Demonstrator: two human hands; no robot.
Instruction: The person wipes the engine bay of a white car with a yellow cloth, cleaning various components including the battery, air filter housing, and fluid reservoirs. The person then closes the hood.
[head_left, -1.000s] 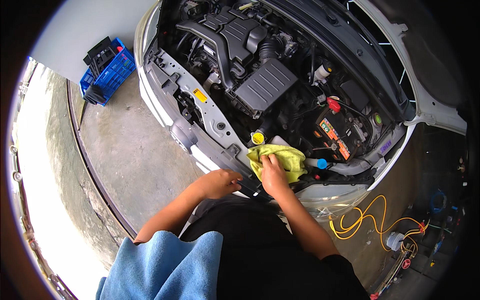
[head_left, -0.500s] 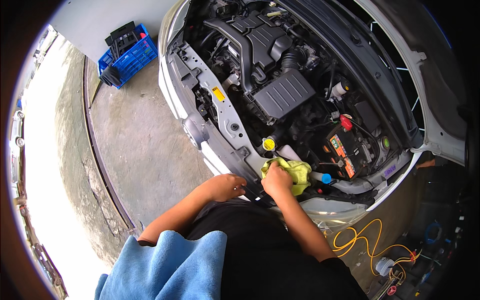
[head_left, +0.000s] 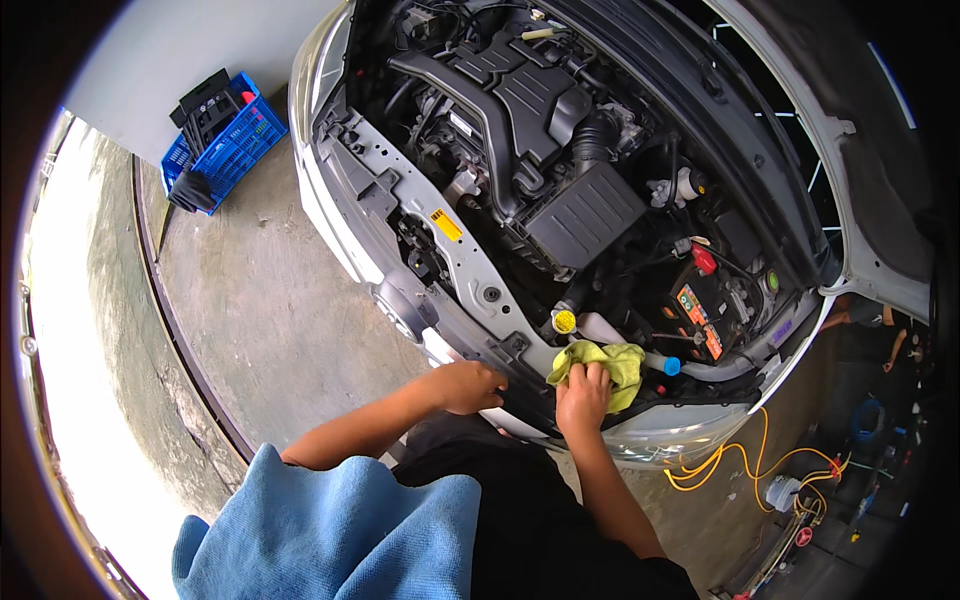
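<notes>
My right hand (head_left: 583, 397) grips a yellow-green cloth (head_left: 625, 372), bunched on the front edge of a car's engine bay. Beside the cloth are a yellow cap (head_left: 563, 321) and a blue cap (head_left: 672, 366), the latter on a pale filler neck. My left hand (head_left: 468, 387) is by the grille edge, its fingers loosely bent and partly apart, with nothing seen in them. Whether it touches the bodywork I cannot tell. A light-blue towel (head_left: 340, 530) drapes over my left side.
Deeper in the bay are a black engine cover (head_left: 530, 95), an airbox (head_left: 585, 222) and a battery (head_left: 705, 310). The raised hood (head_left: 880, 180) stands to the right. A blue crate (head_left: 235, 150) and yellow hose (head_left: 745, 450) lie on the floor. Another person's arm (head_left: 895, 350) shows at right.
The whole view has shifted slightly. My left hand has moved a little forward along the car's front edge. My right hand keeps its grip on the cloth. Another person's arm has appeared at right.
</notes>
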